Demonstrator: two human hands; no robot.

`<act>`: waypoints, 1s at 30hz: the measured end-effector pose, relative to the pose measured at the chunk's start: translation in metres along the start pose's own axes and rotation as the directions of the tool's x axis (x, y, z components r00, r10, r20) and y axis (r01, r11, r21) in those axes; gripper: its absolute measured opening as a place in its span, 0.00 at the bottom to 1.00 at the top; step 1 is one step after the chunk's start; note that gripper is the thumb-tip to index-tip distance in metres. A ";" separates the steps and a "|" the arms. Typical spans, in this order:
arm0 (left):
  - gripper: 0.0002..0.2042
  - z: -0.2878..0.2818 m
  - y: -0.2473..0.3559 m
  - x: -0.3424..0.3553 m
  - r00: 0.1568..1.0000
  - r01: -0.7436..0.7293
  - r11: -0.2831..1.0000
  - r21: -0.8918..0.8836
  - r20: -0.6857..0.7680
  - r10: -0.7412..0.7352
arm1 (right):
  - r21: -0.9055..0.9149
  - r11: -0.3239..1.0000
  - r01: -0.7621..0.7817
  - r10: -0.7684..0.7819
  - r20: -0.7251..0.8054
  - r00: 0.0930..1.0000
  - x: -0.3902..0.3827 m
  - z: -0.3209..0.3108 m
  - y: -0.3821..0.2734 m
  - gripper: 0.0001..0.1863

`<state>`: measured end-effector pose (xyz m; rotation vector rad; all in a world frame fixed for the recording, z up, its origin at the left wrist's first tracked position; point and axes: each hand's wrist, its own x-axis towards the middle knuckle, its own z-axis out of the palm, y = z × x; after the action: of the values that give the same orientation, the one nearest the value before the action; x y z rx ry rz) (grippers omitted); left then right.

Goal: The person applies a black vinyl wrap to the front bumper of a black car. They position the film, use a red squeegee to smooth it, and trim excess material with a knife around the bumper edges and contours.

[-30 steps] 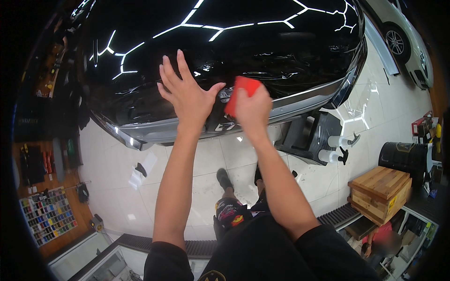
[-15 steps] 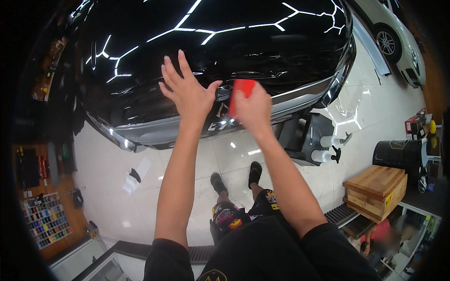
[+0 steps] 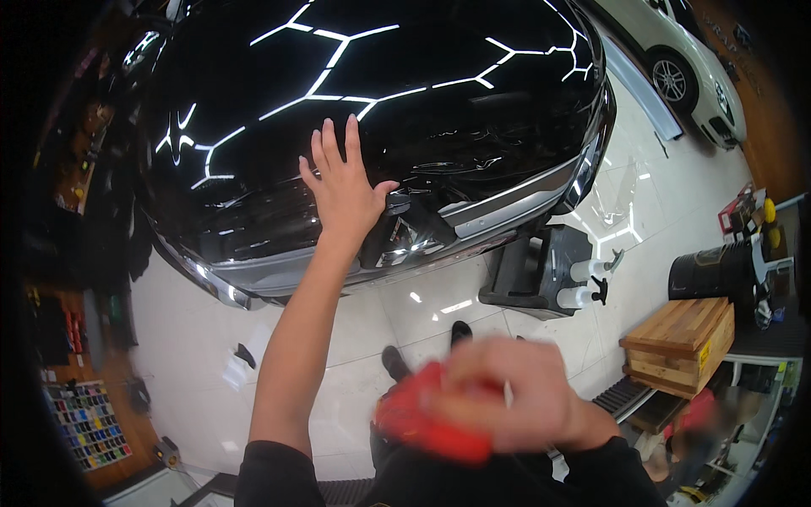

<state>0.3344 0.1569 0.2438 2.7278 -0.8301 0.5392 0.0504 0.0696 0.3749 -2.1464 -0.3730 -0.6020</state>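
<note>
My left hand lies with fingers spread on the glossy black front panel of a car, over rippled film near its lower edge. Just right of my thumb is a dark emblem area with bright crumpled patches, beside a grey strip along the edge. My right hand, blurred, is low and close to my body, away from the car, gripping a red squeegee-like pad.
A black step stool with white spray bottles stands below the car's right part. Further right are a wooden crate, a black drum and a white car. A colour swatch board is at left; another person is at lower right.
My right hand has left the car's edge and swung down toward my body with the red pad. My left hand stays spread on the panel; the view has shifted.
</note>
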 end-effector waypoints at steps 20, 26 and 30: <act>0.42 0.003 -0.130 -0.108 0.964 0.080 0.952 -0.295 -0.219 -0.149 | 0.030 0.999 0.017 -0.015 -0.064 0.998 0.036 0.091 -0.007 0.14; 0.29 0.020 -0.101 -0.094 0.970 0.077 0.894 -0.442 -0.175 -0.170 | -0.618 0.722 -0.310 0.254 -0.180 0.950 0.059 0.107 0.166 0.12; 0.29 0.032 -0.093 -0.091 0.976 0.100 0.898 -0.428 -0.131 -0.172 | -0.632 0.735 -0.244 0.250 -0.082 0.965 0.088 0.092 0.199 0.07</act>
<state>0.3268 0.2655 0.1663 2.2892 -0.6207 0.4849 0.2427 0.0302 0.2437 -2.7928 0.1580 -0.6215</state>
